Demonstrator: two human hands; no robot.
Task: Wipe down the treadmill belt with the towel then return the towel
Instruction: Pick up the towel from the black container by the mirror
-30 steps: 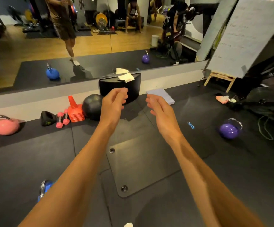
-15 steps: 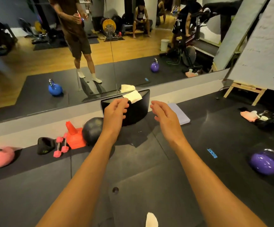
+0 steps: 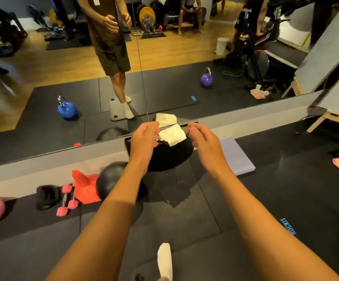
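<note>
**Both hands at the towel by the mirror**

At the bottom centre of the frame a foot in a white sock (image 3: 164,260) stands on the dark floor mat (image 3: 184,220). Two bare forearms run up from the lower corners. Middle left, along the wall base, lie pink dumbbells (image 3: 67,201), a stack of orange cones (image 3: 83,189) and a black ball (image 3: 111,179). Right of centre a lavender pad (image 3: 237,157) lies flat.

The white towel (image 3: 173,134) lies on top of a black rounded block (image 3: 168,157) at centre frame, against the mirror (image 3: 164,78). The left hand (image 3: 144,140) is at the towel's left edge, its fingers (image 3: 154,126) curled. Whether they pinch the cloth cannot be told. The right hand (image 3: 203,145) is just right of the towel, its fingers (image 3: 193,126) loosely bent, holding nothing.
</note>
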